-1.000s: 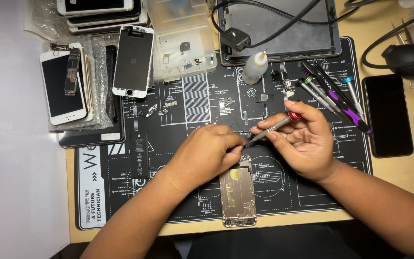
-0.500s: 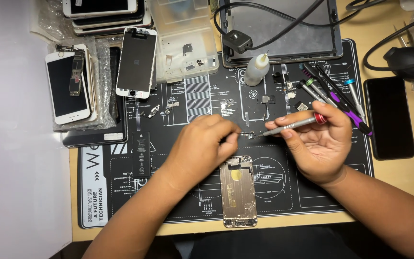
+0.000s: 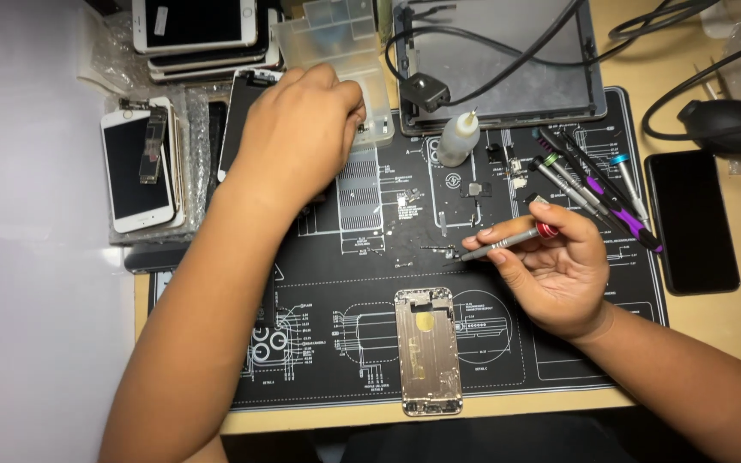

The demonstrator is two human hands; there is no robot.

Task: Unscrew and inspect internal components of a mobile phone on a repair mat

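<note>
Left hand [image 3: 302, 129]: fingers curled at the clear tray [image 3: 362, 51], far edge of the mat [image 3: 319, 343]; contents hidden. Right hand [image 3: 559, 274]: fingers pinch screwdriver [image 3: 508, 243], tip over small parts. Phone shell [image 3: 427, 351]: mat's near edge. Advice: pick slowly, keep the tip level.

Quick count of the bench: 2 hands, left hand [image 3: 302, 129] and right hand [image 3: 559, 274]. 1 screwdriver [image 3: 508, 242] in the right. approx 5 more drivers/tools [image 3: 593, 184] lying in a bunch on the mat, hard to tell exactly. 1 opened phone shell [image 3: 427, 351], 1 black phone [image 3: 690, 219], 1 white phone screen [image 3: 135, 171], 1 stack of phones [image 3: 199, 39] up top, can't count those. 1 glue bottle [image 3: 459, 137], 1 clear parts box [image 3: 345, 51], 1 black repair mat [image 3: 319, 343], 1 air blower [image 3: 735, 124]
</note>
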